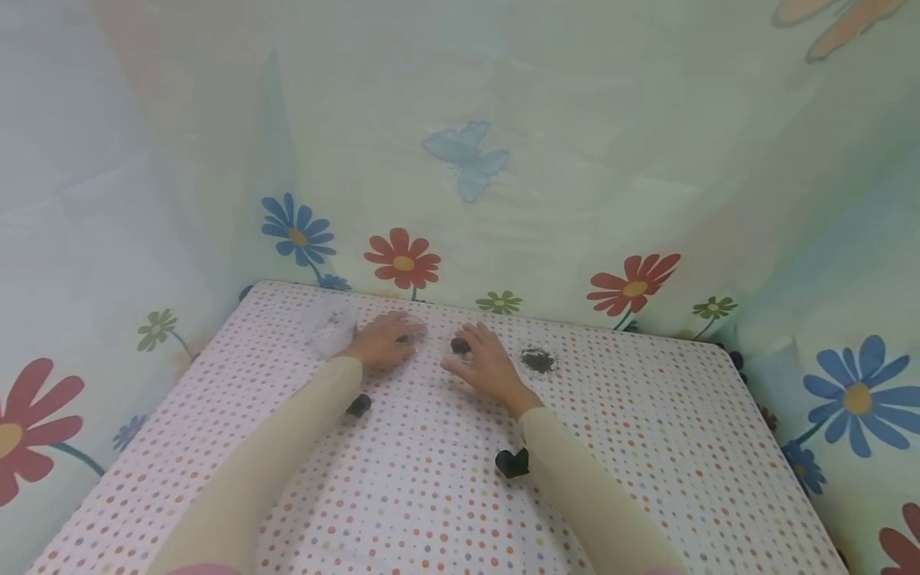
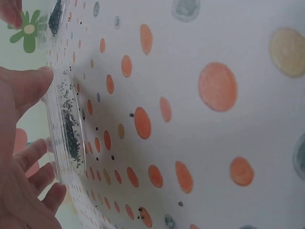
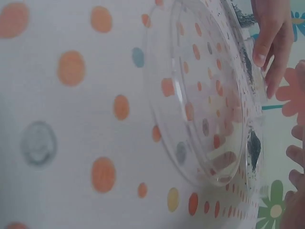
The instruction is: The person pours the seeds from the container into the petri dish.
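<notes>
My left hand (image 1: 388, 341) holds a clear round dish (image 2: 52, 129) by its rim, thumb on one side and fingers on the other. Dark grains (image 2: 71, 136) lie in that dish. To the right, my right hand (image 1: 490, 366) hovers with spread fingers beside a second clear dish, which holds a small dark heap (image 1: 460, 346). In the right wrist view its fingers (image 3: 295, 152) are apart from that heap. A clear round lid or dish (image 3: 178, 90), with nothing in it, lies close to the right wrist camera.
A pile of dark grains (image 1: 537, 360) is on the dotted cloth (image 1: 431, 479) right of my right hand. Crumpled clear plastic (image 1: 327, 331) lies at the left. Black hearts (image 1: 513, 462) show beside the forearms. A flowered curtain (image 1: 546, 200) surrounds the table's far side.
</notes>
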Demonstrator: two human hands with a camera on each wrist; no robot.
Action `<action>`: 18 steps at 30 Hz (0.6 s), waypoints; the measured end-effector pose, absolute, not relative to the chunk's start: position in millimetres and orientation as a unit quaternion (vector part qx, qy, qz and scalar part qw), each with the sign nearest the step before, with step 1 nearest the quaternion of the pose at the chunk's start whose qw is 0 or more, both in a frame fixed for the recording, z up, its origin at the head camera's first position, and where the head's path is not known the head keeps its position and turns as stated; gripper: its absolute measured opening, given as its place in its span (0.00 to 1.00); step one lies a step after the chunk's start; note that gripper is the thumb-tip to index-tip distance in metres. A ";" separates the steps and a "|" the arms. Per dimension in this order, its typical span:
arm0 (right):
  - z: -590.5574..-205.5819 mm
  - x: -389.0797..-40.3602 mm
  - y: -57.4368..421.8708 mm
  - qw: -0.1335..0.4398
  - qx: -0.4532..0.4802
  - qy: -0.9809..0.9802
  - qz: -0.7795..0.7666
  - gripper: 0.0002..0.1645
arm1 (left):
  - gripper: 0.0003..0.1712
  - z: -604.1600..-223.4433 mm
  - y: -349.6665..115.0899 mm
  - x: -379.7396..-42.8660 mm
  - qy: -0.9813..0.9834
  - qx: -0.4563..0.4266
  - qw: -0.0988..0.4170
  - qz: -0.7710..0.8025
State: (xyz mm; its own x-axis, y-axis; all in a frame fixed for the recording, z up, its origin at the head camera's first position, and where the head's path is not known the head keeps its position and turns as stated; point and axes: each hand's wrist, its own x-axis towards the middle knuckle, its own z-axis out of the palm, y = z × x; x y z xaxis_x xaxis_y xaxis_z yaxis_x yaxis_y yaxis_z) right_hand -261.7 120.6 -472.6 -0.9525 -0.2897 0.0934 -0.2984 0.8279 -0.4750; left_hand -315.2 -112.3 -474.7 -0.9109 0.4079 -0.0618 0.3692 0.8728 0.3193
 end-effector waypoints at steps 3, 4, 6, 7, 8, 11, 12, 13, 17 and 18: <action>-471.7 -258.3 122.2 0.010 0.158 -0.955 0.249 0.43 | 0.26 -475.3 -114.7 -315.2 0.965 0.202 0.063 0.156; -471.7 -257.1 123.1 0.013 0.160 -0.955 0.250 0.42 | 0.26 -475.9 -115.4 -314.9 0.965 0.201 0.064 0.159; -471.4 -253.8 125.2 0.016 0.161 -0.953 0.256 0.42 | 0.26 -477.0 -116.3 -314.0 0.964 0.198 0.067 0.165; -470.9 -252.1 126.1 0.015 0.160 -0.953 0.257 0.42 | 0.26 -477.0 -116.7 -313.0 0.963 0.196 0.070 0.169; -470.8 -250.8 126.9 0.015 0.158 -0.955 0.253 0.43 | 0.26 -476.8 -116.7 -312.2 0.963 0.194 0.072 0.172; -469.4 -247.1 129.8 0.015 0.151 -0.956 0.250 0.43 | 0.26 -476.4 -116.3 -310.9 0.963 0.193 0.073 0.171; -469.0 -246.1 130.5 0.015 0.148 -0.957 0.248 0.43 | 0.27 -475.7 -115.9 -310.4 0.963 0.194 0.073 0.171; -468.6 -245.2 131.3 0.016 0.147 -0.958 0.246 0.43 | 0.27 -475.6 -115.5 -310.6 0.963 0.196 0.072 0.170; -467.0 -241.7 133.5 0.021 0.146 -0.955 0.256 0.44 | 0.27 -474.4 -114.5 -311.9 0.963 0.197 0.070 0.167; -466.5 -240.9 133.9 0.023 0.147 -0.955 0.256 0.44 | 0.27 -474.1 -114.5 -312.2 0.964 0.196 0.070 0.167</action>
